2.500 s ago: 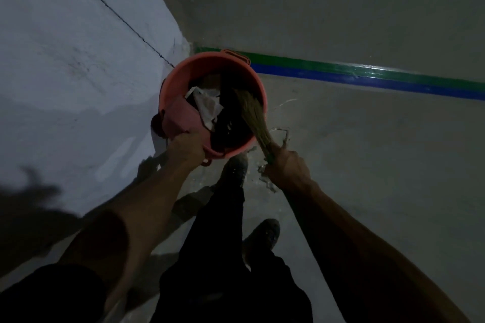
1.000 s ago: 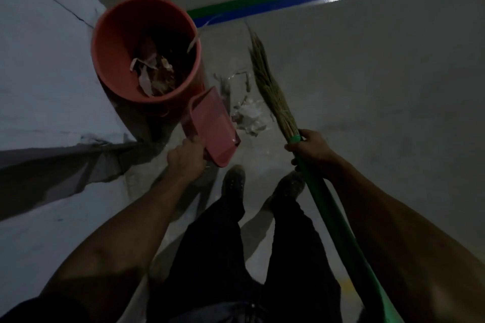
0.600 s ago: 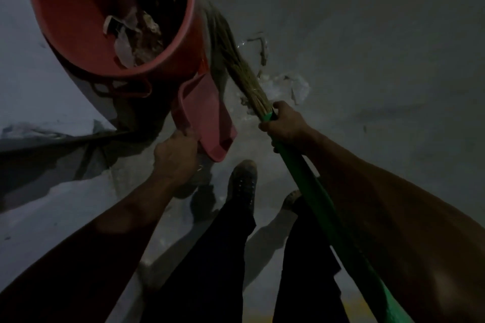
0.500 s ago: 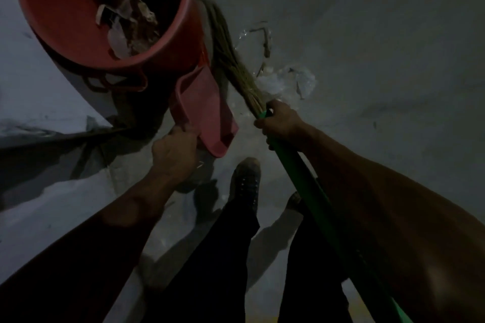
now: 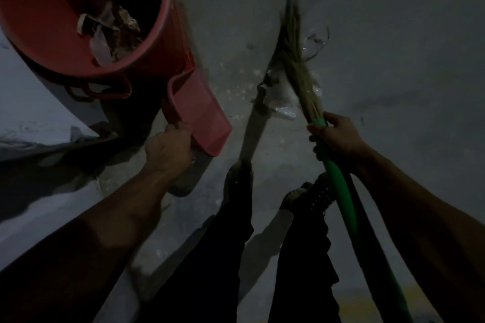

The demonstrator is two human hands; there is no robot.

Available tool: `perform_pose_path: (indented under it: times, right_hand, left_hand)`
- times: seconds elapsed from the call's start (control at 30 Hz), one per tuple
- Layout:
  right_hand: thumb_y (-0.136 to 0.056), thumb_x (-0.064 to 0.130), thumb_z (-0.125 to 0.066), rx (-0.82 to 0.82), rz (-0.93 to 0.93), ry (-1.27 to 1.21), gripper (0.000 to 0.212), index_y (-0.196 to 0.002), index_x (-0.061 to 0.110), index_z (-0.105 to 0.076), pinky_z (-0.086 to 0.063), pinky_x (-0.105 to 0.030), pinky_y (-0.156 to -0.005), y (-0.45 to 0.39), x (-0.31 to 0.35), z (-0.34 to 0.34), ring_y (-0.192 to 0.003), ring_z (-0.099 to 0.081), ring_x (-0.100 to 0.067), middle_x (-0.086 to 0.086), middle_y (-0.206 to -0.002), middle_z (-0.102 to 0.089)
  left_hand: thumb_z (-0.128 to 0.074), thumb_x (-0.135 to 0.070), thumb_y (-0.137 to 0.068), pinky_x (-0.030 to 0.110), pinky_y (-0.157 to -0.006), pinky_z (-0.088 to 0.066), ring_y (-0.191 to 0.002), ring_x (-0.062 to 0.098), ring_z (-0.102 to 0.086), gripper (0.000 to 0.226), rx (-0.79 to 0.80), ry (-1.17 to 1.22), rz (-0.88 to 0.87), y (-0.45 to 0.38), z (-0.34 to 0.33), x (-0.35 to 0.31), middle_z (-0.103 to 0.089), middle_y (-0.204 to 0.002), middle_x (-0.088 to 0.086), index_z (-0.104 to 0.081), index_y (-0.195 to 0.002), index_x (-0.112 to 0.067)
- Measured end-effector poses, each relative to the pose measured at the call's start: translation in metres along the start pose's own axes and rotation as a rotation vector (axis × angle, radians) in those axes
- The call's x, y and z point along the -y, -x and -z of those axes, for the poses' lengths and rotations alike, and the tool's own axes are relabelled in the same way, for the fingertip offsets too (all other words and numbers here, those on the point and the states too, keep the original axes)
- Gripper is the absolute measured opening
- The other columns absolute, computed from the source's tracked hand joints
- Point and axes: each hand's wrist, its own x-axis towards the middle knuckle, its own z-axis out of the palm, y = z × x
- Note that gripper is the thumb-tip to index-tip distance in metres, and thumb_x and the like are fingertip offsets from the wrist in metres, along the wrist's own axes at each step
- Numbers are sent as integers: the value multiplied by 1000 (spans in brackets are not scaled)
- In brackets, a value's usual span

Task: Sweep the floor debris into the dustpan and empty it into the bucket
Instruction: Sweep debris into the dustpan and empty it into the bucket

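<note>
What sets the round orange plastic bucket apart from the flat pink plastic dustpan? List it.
The round orange plastic bucket is deep and round; the flat pink plastic dustpan is shallow and scoop-shaped. The bucket holds crumpled paper scraps; the dustpan looks empty. The bucket stands free on the floor; the left hand grips the dustpan. Both are reddish plastic and sit close together.

Dim, grainy view. Broom bristles smeared by motion blur. Hard dark shadows across pale floor. Wide-angle bending at edges; forearms underexposed.
</note>
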Motion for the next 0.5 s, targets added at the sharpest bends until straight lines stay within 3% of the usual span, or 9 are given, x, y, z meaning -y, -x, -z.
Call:
perform_pose_path:
  times: [0.13, 0.2, 0.3, 0.37, 0.43, 0.5]
  right_hand:
    - [-92, 21, -64, 121, 77, 125, 47, -137, 24, -51, -50, -27, -45, 38, -24, -17, -49, -63, -18, -11, -90, -65]
    - [-91, 23, -64, 193, 160, 324, 45, -135, 22, -52, -52, -24, -48, 52, -40, -33, -60, -66, -17, -9, -101, -67]
    - [-91, 27, -65, 289, 146, 585, 45, -132, 13, -53, -53, -31, -81, 51, -68, -47, -100, -63, -26, -14, -121, -63]
    - [-92, 27, -65, 307, 53, 618, 47, -133, 8, -53, -49, -35, -92, 41, -83, -44, -111, -60, -29, -16, -125, -61]
    - [-92, 24, -66, 242, 2, 578, 44, -132, 9, -55, -49, -32, -87, 24, -91, -32, -106, -62, -28, -14, -121, -63]
    - [-92, 21, -66, 132, -28, 473, 40, -130, 12, -58, -49, -25, -71, 5, -93, -14, -85, -64, -24, -9, -107, -65]
  left_hand:
    - [-54, -19, -91, 37, -72, -44, -101, 39, -61, 45, 31, -24, -11, 9, 13, -1, -56, -119, 20, -44, -132, -4]
    - [-50, -22, -95, 40, -81, -46, -107, 40, -59, 49, 50, -41, -15, 14, 17, -2, -52, -126, 21, -37, -137, -3]
    - [-46, -21, -97, 40, -85, -46, -110, 39, -57, 49, 66, -71, -31, 16, 16, -6, -50, -130, 21, -33, -141, -3]
    - [-48, -22, -96, 40, -86, -46, -112, 38, -56, 51, 82, -84, -26, 14, 12, -9, -50, -131, 21, -34, -141, -3]
    - [-52, -22, -94, 39, -85, -47, -110, 38, -58, 51, 79, -102, -28, 10, 6, -11, -52, -128, 21, -38, -139, -3]
    - [-55, -23, -93, 37, -80, -47, -106, 38, -60, 49, 72, -108, -33, 6, -1, -12, -55, -123, 20, -42, -136, -3]
